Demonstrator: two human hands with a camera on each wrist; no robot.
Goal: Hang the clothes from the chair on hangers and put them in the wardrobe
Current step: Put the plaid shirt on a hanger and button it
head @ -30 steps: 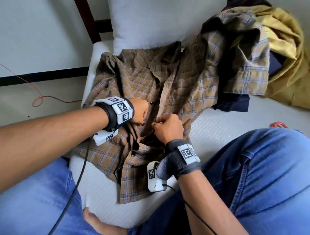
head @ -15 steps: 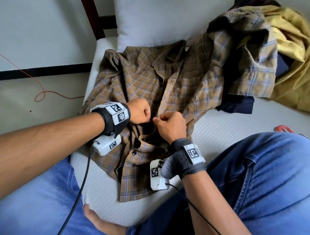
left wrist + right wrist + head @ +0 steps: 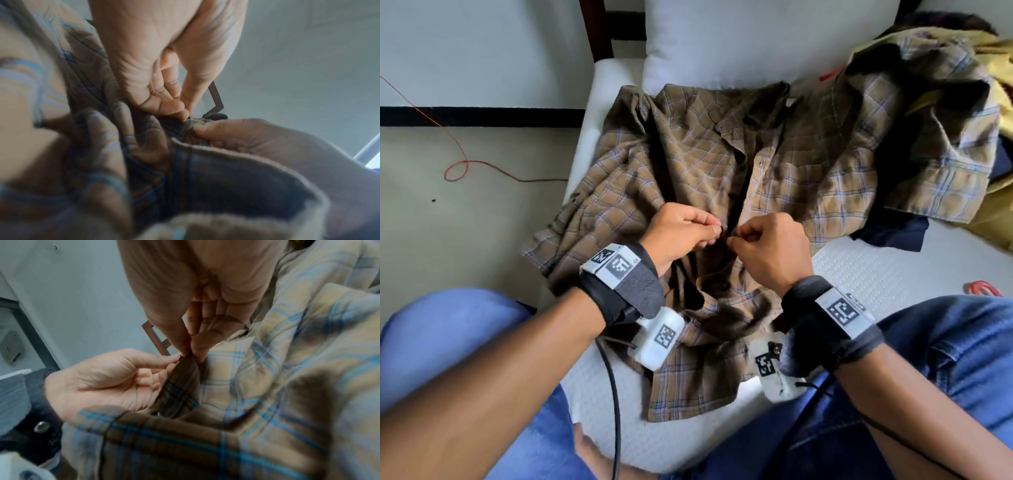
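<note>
Here the plaid shirt (image 3: 688, 164) lies flat on the chair seat (image 3: 859, 274), collar toward the frame top; left hand (image 3: 681, 229) and right hand (image 3: 767, 246) fingers pinch its front edges mid-frame.

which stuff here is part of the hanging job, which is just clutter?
Job:
- brown plaid shirt, front edges pinched by left hand and right hand
- clothes pile

Lying about:
- white cushion
- red cord
</note>
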